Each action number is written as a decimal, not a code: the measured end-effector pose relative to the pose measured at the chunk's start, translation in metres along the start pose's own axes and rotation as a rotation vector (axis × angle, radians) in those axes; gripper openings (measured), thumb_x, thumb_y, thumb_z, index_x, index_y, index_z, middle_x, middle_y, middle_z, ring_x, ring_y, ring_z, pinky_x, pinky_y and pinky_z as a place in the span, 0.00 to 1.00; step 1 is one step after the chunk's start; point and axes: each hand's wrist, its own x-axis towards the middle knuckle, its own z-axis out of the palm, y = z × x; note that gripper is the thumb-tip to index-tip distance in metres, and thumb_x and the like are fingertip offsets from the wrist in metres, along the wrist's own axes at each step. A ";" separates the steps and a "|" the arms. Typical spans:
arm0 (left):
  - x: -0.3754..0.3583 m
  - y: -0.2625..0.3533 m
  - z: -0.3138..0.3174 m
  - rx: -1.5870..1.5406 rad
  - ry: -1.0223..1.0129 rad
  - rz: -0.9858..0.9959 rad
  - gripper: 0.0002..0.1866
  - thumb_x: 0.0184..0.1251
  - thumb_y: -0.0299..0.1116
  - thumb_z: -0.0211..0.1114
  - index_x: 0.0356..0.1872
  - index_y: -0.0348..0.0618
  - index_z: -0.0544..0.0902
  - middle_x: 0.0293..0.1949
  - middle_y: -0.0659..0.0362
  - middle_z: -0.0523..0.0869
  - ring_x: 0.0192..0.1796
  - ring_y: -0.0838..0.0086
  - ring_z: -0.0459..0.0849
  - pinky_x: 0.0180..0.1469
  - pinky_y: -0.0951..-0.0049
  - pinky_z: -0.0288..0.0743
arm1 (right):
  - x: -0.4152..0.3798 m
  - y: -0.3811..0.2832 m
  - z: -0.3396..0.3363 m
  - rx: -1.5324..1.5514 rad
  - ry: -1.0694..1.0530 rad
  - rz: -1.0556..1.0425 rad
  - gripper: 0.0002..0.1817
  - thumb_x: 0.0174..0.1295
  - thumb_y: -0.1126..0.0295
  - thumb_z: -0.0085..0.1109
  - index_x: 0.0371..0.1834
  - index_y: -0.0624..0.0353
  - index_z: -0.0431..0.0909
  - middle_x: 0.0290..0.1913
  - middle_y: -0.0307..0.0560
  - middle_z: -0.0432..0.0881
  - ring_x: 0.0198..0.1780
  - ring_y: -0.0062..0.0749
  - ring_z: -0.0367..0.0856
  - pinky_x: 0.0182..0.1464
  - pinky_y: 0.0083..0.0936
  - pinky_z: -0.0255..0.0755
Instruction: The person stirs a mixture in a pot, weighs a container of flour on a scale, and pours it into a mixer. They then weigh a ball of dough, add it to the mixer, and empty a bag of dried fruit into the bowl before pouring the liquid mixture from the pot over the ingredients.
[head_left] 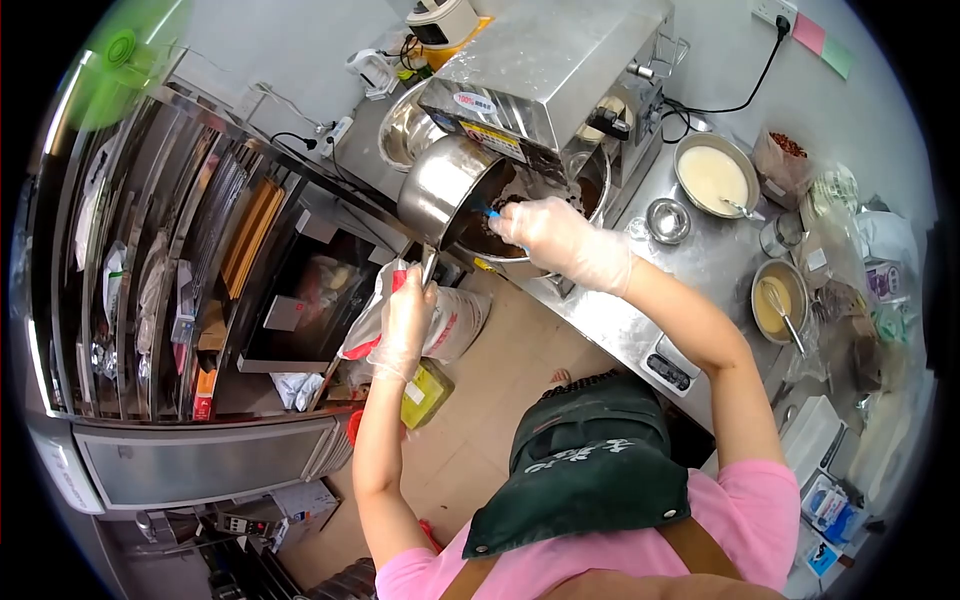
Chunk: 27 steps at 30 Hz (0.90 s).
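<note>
My left hand, in a clear plastic glove, is closed around the handle of a steel saucepan. The pan is tipped on its side, its mouth facing right, over a large steel mixing bowl under the mixer. Dark brown mixture shows in the bowl and around the pan's mouth. My right hand, gloved as well, grips a tool with a blue part at the pan's opening, probably a spatula. Its working end is hidden by the pan.
A steel stand mixer rises behind the bowl. On the right counter are a bowl of cream-coloured liquid, a small steel bowl, and a bowl of yellow mixture with a whisk. A tray rack stands left.
</note>
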 end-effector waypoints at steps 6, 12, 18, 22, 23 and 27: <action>0.001 -0.001 0.006 0.015 -0.002 -0.021 0.19 0.70 0.34 0.62 0.59 0.41 0.74 0.34 0.39 0.86 0.38 0.43 0.86 0.39 0.50 0.79 | 0.023 0.006 -0.004 0.119 0.107 -0.034 0.17 0.51 0.82 0.58 0.47 0.60 0.81 0.34 0.48 0.78 0.36 0.46 0.83 0.36 0.37 0.79; 0.000 -0.001 0.008 0.031 0.011 0.003 0.16 0.70 0.33 0.61 0.55 0.40 0.74 0.33 0.39 0.85 0.37 0.42 0.85 0.39 0.48 0.78 | -0.011 0.006 0.003 0.068 0.083 -0.043 0.10 0.54 0.78 0.58 0.40 0.59 0.81 0.32 0.48 0.79 0.35 0.45 0.84 0.33 0.38 0.79; -0.001 0.004 0.010 0.013 0.038 -0.030 0.14 0.70 0.34 0.60 0.52 0.41 0.74 0.33 0.39 0.85 0.37 0.41 0.85 0.39 0.47 0.77 | 0.006 0.006 -0.005 0.032 0.165 -0.031 0.22 0.49 0.83 0.58 0.51 0.64 0.77 0.39 0.50 0.79 0.39 0.45 0.83 0.39 0.37 0.80; -0.002 0.009 0.009 0.022 0.030 -0.080 0.14 0.71 0.36 0.58 0.53 0.44 0.75 0.32 0.38 0.85 0.36 0.41 0.85 0.38 0.46 0.77 | -0.010 0.004 0.009 -0.071 0.040 -0.043 0.20 0.49 0.81 0.59 0.48 0.63 0.78 0.38 0.47 0.79 0.39 0.42 0.84 0.39 0.34 0.80; -0.002 0.009 0.009 0.021 0.042 -0.076 0.14 0.71 0.36 0.58 0.53 0.44 0.75 0.32 0.39 0.85 0.36 0.40 0.85 0.38 0.46 0.77 | -0.022 0.002 0.013 -0.039 0.047 -0.025 0.21 0.48 0.81 0.60 0.49 0.62 0.78 0.38 0.47 0.79 0.39 0.42 0.84 0.39 0.34 0.80; -0.003 0.007 0.015 0.023 0.076 -0.065 0.13 0.71 0.37 0.58 0.52 0.45 0.75 0.31 0.39 0.85 0.36 0.40 0.85 0.38 0.45 0.77 | -0.038 -0.004 0.005 0.087 0.227 -0.033 0.14 0.53 0.79 0.58 0.44 0.61 0.80 0.35 0.49 0.81 0.36 0.43 0.85 0.36 0.35 0.80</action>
